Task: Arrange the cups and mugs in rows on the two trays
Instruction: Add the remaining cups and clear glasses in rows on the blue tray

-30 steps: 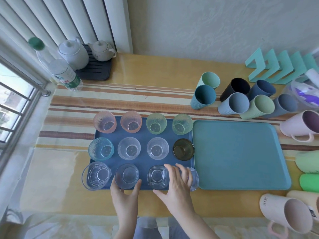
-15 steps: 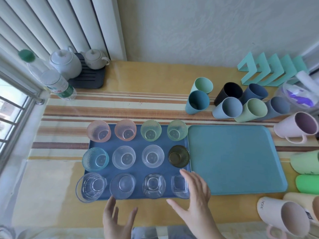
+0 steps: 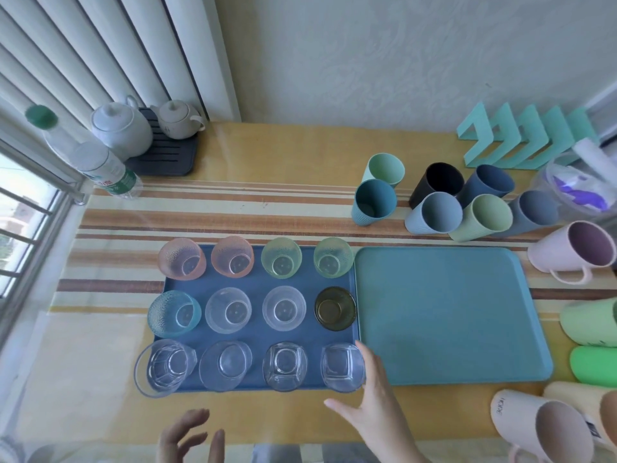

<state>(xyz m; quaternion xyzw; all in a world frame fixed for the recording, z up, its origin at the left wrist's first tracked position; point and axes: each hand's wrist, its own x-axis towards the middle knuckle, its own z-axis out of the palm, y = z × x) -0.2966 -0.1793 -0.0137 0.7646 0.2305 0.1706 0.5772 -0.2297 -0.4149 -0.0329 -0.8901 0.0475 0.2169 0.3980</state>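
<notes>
On the dark blue tray [image 3: 257, 282], twelve glass tumblers [image 3: 283, 365] stand; both hands [image 3: 374, 406] spread, empty.

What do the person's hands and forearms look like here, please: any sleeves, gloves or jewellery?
Both are bare: the left hand and right hand show no gloves, rings or watch, and the right forearm has no sleeve in view.

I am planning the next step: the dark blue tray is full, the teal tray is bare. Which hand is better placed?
Likely the right hand: it is beside the teal tray, and the loose plastic cups lie on that side. The left hand is farther away.
</notes>
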